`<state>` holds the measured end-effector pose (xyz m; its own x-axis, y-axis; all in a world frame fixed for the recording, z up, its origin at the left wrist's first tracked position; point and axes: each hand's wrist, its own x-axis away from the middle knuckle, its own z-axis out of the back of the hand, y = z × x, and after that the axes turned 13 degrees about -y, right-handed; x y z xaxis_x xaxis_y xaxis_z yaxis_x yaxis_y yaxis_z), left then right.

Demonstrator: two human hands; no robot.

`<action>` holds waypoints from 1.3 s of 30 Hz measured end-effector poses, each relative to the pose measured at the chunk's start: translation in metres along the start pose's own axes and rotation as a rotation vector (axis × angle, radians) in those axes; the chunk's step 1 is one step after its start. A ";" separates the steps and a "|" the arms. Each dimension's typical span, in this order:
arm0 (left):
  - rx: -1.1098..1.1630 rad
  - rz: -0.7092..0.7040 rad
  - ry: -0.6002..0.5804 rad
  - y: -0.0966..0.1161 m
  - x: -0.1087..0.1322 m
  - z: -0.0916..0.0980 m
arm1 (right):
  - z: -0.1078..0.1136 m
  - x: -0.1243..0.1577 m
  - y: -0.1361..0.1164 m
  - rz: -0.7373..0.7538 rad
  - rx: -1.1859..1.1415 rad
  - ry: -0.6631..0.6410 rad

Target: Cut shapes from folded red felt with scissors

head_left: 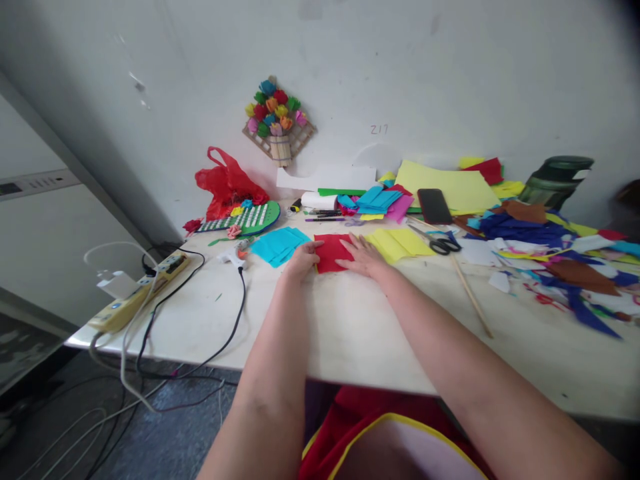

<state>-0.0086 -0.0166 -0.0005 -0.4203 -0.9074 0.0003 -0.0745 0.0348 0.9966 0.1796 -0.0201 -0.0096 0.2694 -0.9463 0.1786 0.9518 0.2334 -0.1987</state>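
Observation:
A red crepe paper piece (pixel 330 252) lies on the white table between my hands. At its left edge, my left hand (pixel 301 260) grips the paper with thumb and fingers closed; a thin yellow edge peeks out beneath there. My right hand (pixel 365 257) rests with spread fingers flat on the right part of the red paper. Blue paper pieces (pixel 280 245) lie just left of my left hand. Beyond my right hand are folded yellow paper pieces (pixel 400 245). Black-handled scissors (pixel 444 246) lie farther right, near a thin wooden stick (pixel 471 297).
Colored scraps (pixel 565 260) cover the table's right side, near a dark bottle (pixel 557 183) and a phone (pixel 434 207). At left are a glue gun (pixel 234 258), its cord, and a power strip (pixel 145 293). Behind stands a red plastic bag (pixel 227 183); paper flowers (pixel 275 110) hang on the wall.

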 end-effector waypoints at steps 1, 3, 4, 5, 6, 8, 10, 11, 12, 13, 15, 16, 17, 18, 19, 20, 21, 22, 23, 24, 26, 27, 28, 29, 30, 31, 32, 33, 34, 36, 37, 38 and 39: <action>-0.004 0.002 -0.003 0.000 0.000 0.001 | 0.000 0.000 0.000 0.000 0.000 0.001; -0.018 0.012 -0.008 -0.002 -0.001 0.002 | 0.000 0.000 -0.001 0.002 -0.003 0.002; -0.025 0.017 -0.008 -0.003 -0.002 0.003 | 0.000 0.001 -0.001 0.002 -0.005 0.002; -0.030 0.020 -0.009 -0.004 -0.003 0.005 | 0.001 0.001 -0.002 0.001 -0.007 0.000; -0.034 0.021 -0.013 -0.006 -0.004 0.006 | 0.001 0.002 -0.003 0.002 -0.007 -0.003; -0.031 0.017 -0.023 -0.007 -0.006 0.007 | 0.002 0.004 -0.004 0.003 -0.002 -0.012; -0.022 0.021 -0.031 -0.007 -0.006 0.007 | 0.003 0.006 -0.006 0.004 0.008 -0.019; -0.018 0.024 -0.031 -0.006 -0.005 0.007 | 0.004 0.007 -0.006 0.006 0.012 -0.021; -0.014 0.029 -0.030 -0.005 -0.005 0.006 | 0.004 0.007 -0.006 0.008 0.015 -0.022; -0.009 0.032 -0.030 -0.004 -0.004 0.005 | 0.004 0.008 -0.007 0.010 0.017 -0.022; 0.003 0.031 -0.029 -0.003 -0.003 0.003 | 0.004 0.008 -0.007 0.015 0.021 -0.023; 0.010 0.030 -0.028 -0.002 -0.002 0.003 | 0.003 0.008 -0.007 0.015 0.024 -0.024; 0.017 0.031 -0.028 -0.002 -0.002 0.002 | 0.003 0.008 -0.007 0.014 0.028 -0.025; 0.021 0.031 -0.029 -0.001 -0.001 0.002 | 0.003 0.007 -0.007 0.012 0.032 -0.027; 0.020 0.031 -0.029 -0.001 -0.001 0.002 | 0.002 0.006 -0.007 0.010 0.035 -0.028; 0.012 0.033 -0.030 0.000 0.000 0.001 | 0.002 0.005 -0.007 0.007 0.038 -0.031; -0.003 0.033 -0.028 0.000 0.000 0.001 | 0.001 0.005 -0.007 0.002 0.040 -0.033; -0.024 0.034 -0.022 0.001 0.001 0.000 | 0.000 0.004 -0.006 -0.001 0.042 -0.036; -0.051 0.034 -0.013 0.003 0.002 -0.001 | 0.000 0.003 -0.006 -0.005 0.044 -0.037; -0.081 0.035 0.001 0.004 0.003 -0.003 | 0.000 0.002 -0.006 -0.006 0.046 -0.039; -0.149 0.043 0.043 0.007 0.005 -0.006 | -0.001 0.001 -0.006 -0.007 0.047 -0.040; -0.188 0.049 0.068 0.009 0.005 -0.008 | -0.002 0.001 -0.005 -0.004 0.046 -0.040; -0.231 0.056 0.091 0.009 0.006 -0.010 | -0.002 0.001 -0.005 -0.002 0.045 -0.038; -0.274 0.062 0.108 0.010 0.006 -0.011 | -0.002 0.001 -0.005 0.001 0.044 -0.036; -0.312 0.067 0.120 0.010 0.005 -0.012 | -0.002 0.001 -0.005 0.003 0.045 -0.034; -0.340 0.068 0.127 0.009 0.005 -0.012 | -0.002 0.001 -0.005 0.005 0.046 -0.031; -0.355 0.065 0.128 0.008 0.003 -0.011 | -0.002 0.001 -0.005 0.006 0.047 -0.029; -0.356 0.062 0.128 0.006 0.002 -0.010 | -0.002 0.001 -0.005 0.007 0.047 -0.026; -0.340 0.062 0.122 0.004 0.000 -0.008 | -0.002 0.001 -0.005 0.007 0.046 -0.024; -0.287 0.068 0.101 0.000 -0.002 -0.004 | -0.001 0.002 -0.005 0.008 0.038 -0.019; -0.261 0.068 0.083 -0.002 -0.003 -0.001 | -0.001 0.002 -0.005 0.009 0.033 -0.018; -0.236 0.067 0.074 -0.003 -0.004 0.001 | -0.001 0.002 -0.005 0.010 0.028 -0.016; -0.215 0.062 0.068 -0.005 -0.004 0.003 | 0.000 0.003 -0.004 0.011 0.024 -0.016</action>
<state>-0.0091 -0.0116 -0.0053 -0.3559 -0.9325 0.0609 0.1468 0.0085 0.9891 0.1760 -0.0236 -0.0086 0.2815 -0.9402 0.1916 0.9521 0.2488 -0.1780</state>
